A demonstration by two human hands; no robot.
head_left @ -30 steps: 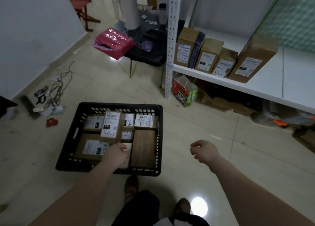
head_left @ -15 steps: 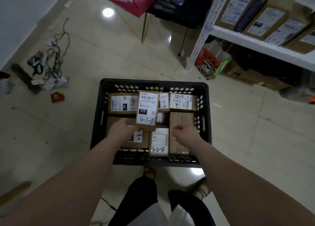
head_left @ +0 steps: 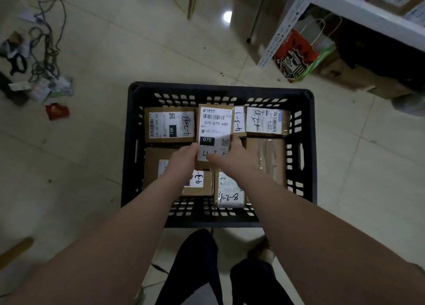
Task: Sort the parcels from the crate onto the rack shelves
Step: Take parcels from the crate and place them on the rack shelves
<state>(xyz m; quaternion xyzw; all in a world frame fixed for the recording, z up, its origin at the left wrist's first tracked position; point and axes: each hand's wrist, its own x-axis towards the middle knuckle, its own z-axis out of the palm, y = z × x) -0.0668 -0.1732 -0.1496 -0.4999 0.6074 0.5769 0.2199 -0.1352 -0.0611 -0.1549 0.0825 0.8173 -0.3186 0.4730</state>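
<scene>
Cardboard parcel labelled 070-070-A80: now being gripped at its lower end; pinching the left edge with the left hand; closing round the right edge with the right hand, apparently grasping, though blurring there; half a second earlier, resting both on lower parcels alongside; still sitting inside the black crate, atop others; probably starting the lift toward the rack shelf.
</scene>
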